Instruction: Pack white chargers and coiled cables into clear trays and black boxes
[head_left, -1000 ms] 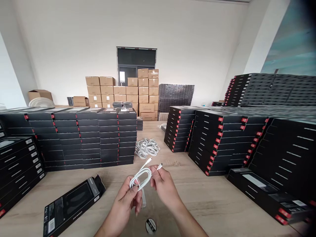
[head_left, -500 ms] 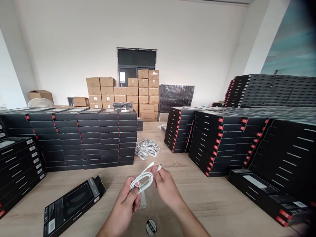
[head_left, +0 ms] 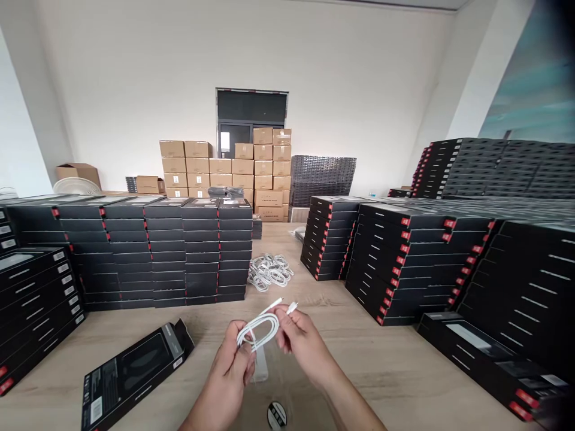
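I judge the white cable [head_left: 251, 326] light and springy, best held where my left fingers [head_left: 242, 358] pinch its loops, right fingers [head_left: 288, 327] closed behind one plug [head_left: 292, 307].

Left hand [head_left: 231, 356] pinches 1 coiled white cable [head_left: 253, 333]; right hand [head_left: 300, 338] grips 1 end of it, connector [head_left: 292, 307] pointing up and away. Tangled white cables [head_left: 271, 271] lie beyond, between left-side black box stacks [head_left: 166, 251] and right-side black box stacks [head_left: 372, 263]. 1 black product box [head_left: 135, 374], end flap raised, lies at left on wood-grain tabletop [head_left: 359, 371]. Brown cartons [head_left: 242, 181] stacked at rear.
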`<action>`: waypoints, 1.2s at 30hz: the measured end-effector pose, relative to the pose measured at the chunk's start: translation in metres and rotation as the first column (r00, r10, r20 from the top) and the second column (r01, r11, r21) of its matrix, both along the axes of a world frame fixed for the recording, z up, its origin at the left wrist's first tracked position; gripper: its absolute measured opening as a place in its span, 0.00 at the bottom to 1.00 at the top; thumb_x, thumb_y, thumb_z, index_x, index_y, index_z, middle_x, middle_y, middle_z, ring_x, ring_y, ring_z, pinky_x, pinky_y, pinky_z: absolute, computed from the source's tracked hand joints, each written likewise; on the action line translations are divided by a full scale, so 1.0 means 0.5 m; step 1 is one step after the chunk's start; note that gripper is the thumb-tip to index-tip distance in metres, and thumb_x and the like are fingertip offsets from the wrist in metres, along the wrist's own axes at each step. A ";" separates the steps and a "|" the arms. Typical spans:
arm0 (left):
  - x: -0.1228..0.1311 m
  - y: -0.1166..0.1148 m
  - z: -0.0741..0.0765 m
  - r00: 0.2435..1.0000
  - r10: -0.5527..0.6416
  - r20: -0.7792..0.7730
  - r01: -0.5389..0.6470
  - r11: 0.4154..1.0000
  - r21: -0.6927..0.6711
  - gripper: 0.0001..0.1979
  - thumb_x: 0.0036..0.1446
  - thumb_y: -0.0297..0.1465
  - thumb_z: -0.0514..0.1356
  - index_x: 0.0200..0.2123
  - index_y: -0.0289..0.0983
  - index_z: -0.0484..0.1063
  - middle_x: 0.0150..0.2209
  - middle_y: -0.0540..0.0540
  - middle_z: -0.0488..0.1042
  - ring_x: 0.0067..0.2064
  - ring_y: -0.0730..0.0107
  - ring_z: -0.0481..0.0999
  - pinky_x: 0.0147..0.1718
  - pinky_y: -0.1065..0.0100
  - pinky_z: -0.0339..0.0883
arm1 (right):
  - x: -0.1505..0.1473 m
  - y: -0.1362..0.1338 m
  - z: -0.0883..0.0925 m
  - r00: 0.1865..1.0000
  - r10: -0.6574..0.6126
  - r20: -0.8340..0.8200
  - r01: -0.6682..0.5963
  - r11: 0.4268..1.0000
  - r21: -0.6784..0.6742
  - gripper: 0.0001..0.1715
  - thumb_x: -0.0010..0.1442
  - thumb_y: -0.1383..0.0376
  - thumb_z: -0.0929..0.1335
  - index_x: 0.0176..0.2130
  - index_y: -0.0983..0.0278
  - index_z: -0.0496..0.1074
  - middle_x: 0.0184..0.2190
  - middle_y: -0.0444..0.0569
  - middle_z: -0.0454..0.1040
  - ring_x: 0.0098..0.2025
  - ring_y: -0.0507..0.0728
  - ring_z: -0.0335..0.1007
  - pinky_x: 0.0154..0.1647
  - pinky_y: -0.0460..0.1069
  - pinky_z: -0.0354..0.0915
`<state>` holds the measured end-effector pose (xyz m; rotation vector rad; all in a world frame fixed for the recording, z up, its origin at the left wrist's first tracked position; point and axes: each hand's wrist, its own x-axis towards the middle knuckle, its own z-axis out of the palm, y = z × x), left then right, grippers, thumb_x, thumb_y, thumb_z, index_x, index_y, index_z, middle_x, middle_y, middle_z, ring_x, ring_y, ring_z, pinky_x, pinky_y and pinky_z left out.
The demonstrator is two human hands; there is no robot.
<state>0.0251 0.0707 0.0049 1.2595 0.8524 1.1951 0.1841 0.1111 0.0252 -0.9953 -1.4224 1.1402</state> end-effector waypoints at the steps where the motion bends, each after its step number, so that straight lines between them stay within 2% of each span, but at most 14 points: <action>1: -0.002 -0.001 0.001 1.000 0.000 -0.006 0.000 1.000 0.004 0.16 0.62 0.48 0.50 0.40 0.41 0.60 0.22 0.57 0.55 0.24 0.75 0.54 0.25 0.72 0.52 | -0.003 -0.002 -0.001 0.998 0.060 -0.015 -0.060 0.998 -0.013 0.24 0.61 0.48 0.63 0.37 0.65 0.73 0.15 0.38 0.62 0.18 0.49 0.53 0.20 0.45 0.52; 5: -0.003 -0.003 0.010 0.999 -0.018 0.026 0.018 1.000 0.004 0.17 0.61 0.49 0.50 0.38 0.40 0.61 0.22 0.57 0.56 0.24 0.76 0.55 0.24 0.72 0.52 | -0.015 -0.005 -0.015 0.982 0.158 -0.101 -0.162 0.986 -0.034 0.23 0.61 0.49 0.64 0.40 0.65 0.73 0.14 0.37 0.60 0.17 0.48 0.50 0.19 0.44 0.50; 9: 0.000 -0.003 0.021 0.996 -0.029 0.084 0.031 0.999 -0.030 0.20 0.58 0.50 0.53 0.40 0.39 0.63 0.21 0.57 0.56 0.22 0.76 0.54 0.22 0.72 0.51 | -0.022 -0.007 -0.022 0.980 0.172 -0.096 -0.176 0.983 -0.042 0.21 0.61 0.51 0.65 0.42 0.65 0.73 0.15 0.37 0.61 0.18 0.48 0.51 0.21 0.43 0.52; 14: 0.000 -0.002 0.019 0.995 -0.042 0.090 0.046 0.998 -0.045 0.19 0.58 0.50 0.53 0.37 0.40 0.62 0.21 0.57 0.57 0.22 0.76 0.55 0.22 0.73 0.51 | -0.027 -0.009 -0.017 0.984 0.175 -0.034 -0.177 0.983 -0.047 0.22 0.60 0.49 0.65 0.37 0.66 0.72 0.15 0.37 0.63 0.18 0.48 0.53 0.20 0.43 0.54; 16: 0.002 0.000 0.016 0.996 -0.036 0.079 0.039 0.999 -0.027 0.19 0.59 0.50 0.52 0.35 0.39 0.62 0.21 0.57 0.58 0.22 0.77 0.56 0.23 0.72 0.52 | -0.028 -0.010 -0.014 0.990 0.139 0.028 -0.137 0.989 -0.061 0.23 0.61 0.49 0.63 0.33 0.65 0.72 0.15 0.38 0.63 0.17 0.48 0.54 0.20 0.43 0.53; 19: 0.009 0.003 0.009 0.996 0.015 0.086 -0.014 1.000 -0.015 0.19 0.59 0.51 0.53 0.33 0.39 0.61 0.21 0.57 0.57 0.22 0.77 0.56 0.23 0.72 0.52 | -0.027 -0.018 -0.010 0.967 0.130 0.218 -0.111 0.989 -0.100 0.22 0.63 0.53 0.61 0.27 0.64 0.70 0.12 0.38 0.62 0.15 0.49 0.55 0.18 0.43 0.52; 22: 0.016 0.006 -0.002 0.995 0.037 0.092 -0.033 0.999 -0.038 0.20 0.57 0.51 0.54 0.32 0.39 0.59 0.20 0.58 0.57 0.21 0.79 0.55 0.22 0.73 0.51 | -0.023 -0.031 -0.006 0.898 0.222 0.380 -0.199 0.975 -0.097 0.18 0.64 0.60 0.60 0.28 0.63 0.70 0.13 0.38 0.65 0.15 0.49 0.57 0.20 0.43 0.54; 24: 0.017 0.009 -0.009 0.994 0.055 0.094 -0.046 0.995 -0.087 0.20 0.57 0.51 0.55 0.30 0.40 0.58 0.19 0.59 0.57 0.20 0.79 0.55 0.21 0.73 0.48 | -0.022 -0.037 -0.003 0.868 0.227 0.441 -0.229 0.972 -0.050 0.18 0.64 0.63 0.59 0.28 0.63 0.71 0.16 0.39 0.67 0.16 0.49 0.59 0.22 0.43 0.57; 28: 0.010 0.017 -0.013 0.976 0.103 0.192 -0.061 0.976 -0.210 0.18 0.55 0.48 0.58 0.32 0.40 0.58 0.19 0.60 0.57 0.18 0.81 0.54 0.19 0.73 0.45 | -0.024 -0.036 0.007 0.870 0.072 0.488 -0.117 0.991 0.063 0.19 0.65 0.62 0.58 0.28 0.63 0.70 0.15 0.39 0.64 0.19 0.51 0.60 0.24 0.44 0.57; 30: 0.003 0.022 -0.011 0.962 0.101 0.252 -0.038 0.968 -0.246 0.18 0.53 0.46 0.60 0.32 0.40 0.58 0.19 0.60 0.57 0.18 0.81 0.54 0.19 0.74 0.44 | -0.026 -0.034 0.010 0.890 0.021 0.455 -0.084 0.989 0.120 0.17 0.65 0.60 0.59 0.34 0.63 0.72 0.18 0.40 0.66 0.21 0.52 0.63 0.26 0.45 0.59; 32: -0.002 0.026 -0.007 0.954 0.111 0.279 -0.034 0.964 -0.265 0.19 0.51 0.46 0.62 0.31 0.41 0.58 0.19 0.60 0.57 0.17 0.82 0.53 0.18 0.74 0.43 | -0.028 -0.032 0.011 0.908 -0.083 0.410 -0.009 0.976 0.217 0.15 0.65 0.60 0.60 0.42 0.62 0.72 0.24 0.42 0.71 0.26 0.53 0.66 0.30 0.46 0.62; 34: -0.004 0.028 -0.005 0.954 0.136 0.268 -0.064 0.963 -0.261 0.20 0.49 0.48 0.62 0.31 0.41 0.57 0.19 0.60 0.57 0.17 0.82 0.53 0.18 0.74 0.43 | -0.028 -0.032 0.010 0.887 -0.264 0.380 0.126 0.928 0.351 0.15 0.64 0.61 0.61 0.47 0.61 0.70 0.29 0.46 0.73 0.31 0.55 0.69 0.35 0.48 0.64; 36: -0.001 0.027 -0.004 0.966 0.147 0.214 -0.095 0.967 -0.234 0.22 0.48 0.50 0.62 0.30 0.41 0.58 0.19 0.60 0.58 0.17 0.81 0.53 0.18 0.74 0.45 | -0.029 -0.031 0.007 0.831 -0.410 0.376 0.204 0.854 0.479 0.14 0.61 0.60 0.64 0.46 0.60 0.71 0.33 0.48 0.73 0.34 0.57 0.69 0.38 0.50 0.65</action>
